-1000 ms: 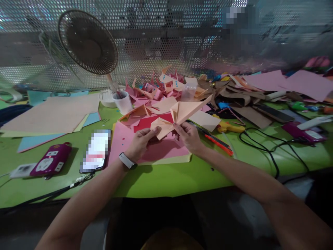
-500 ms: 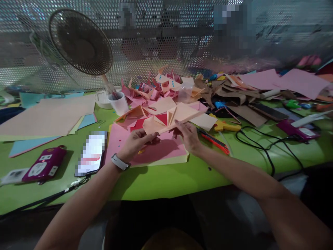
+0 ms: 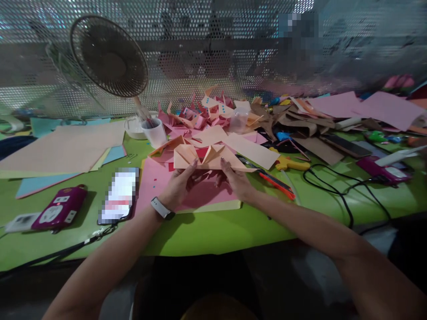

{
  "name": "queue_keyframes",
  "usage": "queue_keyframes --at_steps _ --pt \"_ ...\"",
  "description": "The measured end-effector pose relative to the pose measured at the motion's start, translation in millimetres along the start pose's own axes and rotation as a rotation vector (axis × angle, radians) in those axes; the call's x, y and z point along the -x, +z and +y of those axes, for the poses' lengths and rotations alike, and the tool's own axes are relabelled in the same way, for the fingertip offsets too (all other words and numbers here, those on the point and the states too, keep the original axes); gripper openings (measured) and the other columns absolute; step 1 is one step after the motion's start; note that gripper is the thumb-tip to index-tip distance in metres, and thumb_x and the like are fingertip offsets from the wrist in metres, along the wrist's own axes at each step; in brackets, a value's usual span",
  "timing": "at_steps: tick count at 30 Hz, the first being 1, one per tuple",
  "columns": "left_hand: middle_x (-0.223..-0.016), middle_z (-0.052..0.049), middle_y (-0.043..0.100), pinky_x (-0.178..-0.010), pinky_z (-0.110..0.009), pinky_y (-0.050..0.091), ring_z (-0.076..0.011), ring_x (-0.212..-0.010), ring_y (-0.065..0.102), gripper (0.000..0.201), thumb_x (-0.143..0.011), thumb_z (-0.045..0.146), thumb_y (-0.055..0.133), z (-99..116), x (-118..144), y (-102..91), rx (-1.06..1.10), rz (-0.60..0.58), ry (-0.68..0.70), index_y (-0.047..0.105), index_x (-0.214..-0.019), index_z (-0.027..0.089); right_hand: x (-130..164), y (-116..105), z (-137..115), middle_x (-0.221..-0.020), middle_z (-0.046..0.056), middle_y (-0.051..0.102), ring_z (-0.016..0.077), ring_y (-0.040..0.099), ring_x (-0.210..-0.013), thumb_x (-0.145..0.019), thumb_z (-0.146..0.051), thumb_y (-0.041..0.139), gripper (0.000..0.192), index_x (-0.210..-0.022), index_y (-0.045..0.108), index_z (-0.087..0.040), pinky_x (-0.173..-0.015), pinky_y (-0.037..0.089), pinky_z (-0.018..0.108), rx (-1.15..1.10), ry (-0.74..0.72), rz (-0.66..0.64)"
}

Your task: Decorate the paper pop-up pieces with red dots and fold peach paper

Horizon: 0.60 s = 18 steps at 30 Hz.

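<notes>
A folded piece of peach paper (image 3: 213, 156) with several creased flaps is held up between both hands, above a stack of pink paper (image 3: 153, 189). My left hand (image 3: 180, 183) pinches its lower left edge, thumb on the near face. On the right part of the same edge, my right hand (image 3: 234, 180) grips it likewise, its thumb pointing up. The other fingers curl behind the paper and are partly hidden. Red paper shows just behind the fold. A red-handled cutter knife (image 3: 278, 186) lies to the right of my right hand.
A phone (image 3: 120, 195) and a purple power strip (image 3: 62, 208) lie at the left. Behind stand a white cup (image 3: 154, 132) and a fan (image 3: 109, 57). Folded pink scraps (image 3: 200, 118) pile at the back. A yellow glue gun (image 3: 290, 163) and black cable (image 3: 336, 189) lie right.
The peach paper has turned from a fanned, slanted pose to a flatter, level one, its flaps lying down. My hands have shifted along its lower edge, the left one slightly to the right.
</notes>
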<state>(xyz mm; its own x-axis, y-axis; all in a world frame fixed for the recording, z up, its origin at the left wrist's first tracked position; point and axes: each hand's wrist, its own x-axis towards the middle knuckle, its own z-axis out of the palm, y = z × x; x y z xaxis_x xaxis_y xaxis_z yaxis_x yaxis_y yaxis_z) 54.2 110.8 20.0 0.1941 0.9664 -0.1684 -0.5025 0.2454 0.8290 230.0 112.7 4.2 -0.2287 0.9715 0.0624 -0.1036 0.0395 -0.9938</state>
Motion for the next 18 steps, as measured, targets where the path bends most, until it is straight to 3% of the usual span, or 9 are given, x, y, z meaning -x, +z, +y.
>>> queue_keyframes --at_steps 6,10,14,18 --pt "-0.099 -0.01 0.076 -0.097 -0.033 0.052 -0.018 -0.092 0.072 0.033 -0.077 0.038 0.077 -3.3 3.5 1.4 -0.048 -0.021 -0.007 0.072 -0.099 0.013 -0.3 -2.0 1.2 -0.058 0.002 0.065 0.0129 0.062 -0.053 -0.088 -0.073 0.04 0.061 -0.074 0.068 -0.021 -0.052 0.053 0.026 0.022 0.011 -0.101" --pt "-0.095 -0.011 0.077 -0.097 -0.033 0.052 -0.0193 -0.093 0.072 0.033 -0.077 0.041 0.077 -5.2 3.6 1.5 -0.057 -0.057 -0.019 0.074 -0.091 0.011 1.4 -0.5 -0.7 -0.062 0.001 0.067 0.0111 0.061 -0.053 -0.086 -0.073 0.044 0.058 -0.076 0.067 -0.021 -0.052 0.054 0.024 0.013 -0.008 -0.143" --pt "-0.093 -0.012 0.077 -0.094 -0.032 0.054 -0.0203 -0.093 0.072 0.034 -0.077 0.041 0.078 0.0 2.7 1.0 -0.07 0.013 -0.005 0.073 -0.09 0.01 -2.6 -1.8 1.5 -0.067 0.001 0.069 0.0098 0.059 -0.05 -0.087 -0.069 0.049 0.053 -0.081 0.067 -0.02 -0.051 0.052 0.023 -0.065 -0.042 -0.063" --pt "-0.087 -0.011 0.077 -0.082 -0.03 0.057 -0.0195 -0.085 0.073 0.035 -0.074 0.041 0.08 7.2 -1.8 -5.7 -0.079 0.051 0.043 0.071 -0.09 0.012 -6.0 -4.0 2.3 -0.065 0.002 0.068 0.0096 0.057 -0.049 -0.088 -0.069 0.049 0.056 -0.08 0.069 -0.017 -0.049 0.05 0.022 -0.1 -0.061 0.007"
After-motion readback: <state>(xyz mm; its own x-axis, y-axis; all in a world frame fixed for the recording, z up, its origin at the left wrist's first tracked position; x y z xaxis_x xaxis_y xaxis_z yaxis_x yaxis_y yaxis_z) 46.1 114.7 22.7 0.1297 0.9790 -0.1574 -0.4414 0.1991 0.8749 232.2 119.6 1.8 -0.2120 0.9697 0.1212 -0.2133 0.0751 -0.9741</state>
